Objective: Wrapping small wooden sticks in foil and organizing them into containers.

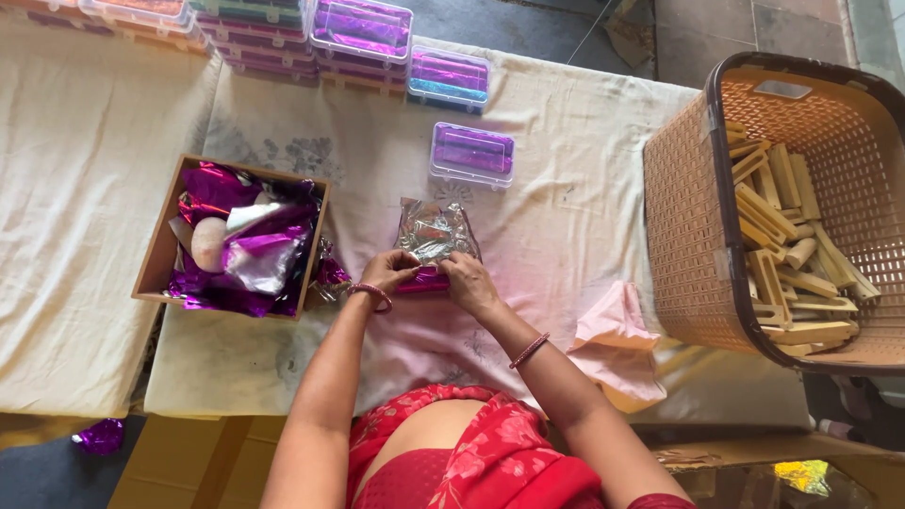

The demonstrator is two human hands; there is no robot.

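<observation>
Two bare hands meet over a crinkled sheet of silver-and-purple metallic foil (435, 236) at the middle of a cream cloth-covered table (566, 217), the left hand (386, 273) and right hand (468, 281) close together and pinching the sheet's near edge, where a small purple-wrapped piece seems to sit under the fingers. By the look of it the wrapping is partway: the near edge is folded over, while the far part of the sheet lies open and loose, silver side up. What lies inside is hidden, so its direction cannot be told; the foil itself runs lengthwise away from the person, toward the far side of the table. Just beyond it lies a clear plastic box with purple contents (472, 153), lying crosswise, and further back are stacks of similar filled boxes (361, 33), suggesting a good deal of finished work. To the left, near the hands, a brown cardboard box (151, 264) holds a heap of loose purple foil sheets. Well apart on the right, a tan woven plastic basket (688, 217) holds many pale wooden blocks (782, 254), apparently not yet wrapped. A pink cloth (617, 330) lies between basket and hands.
</observation>
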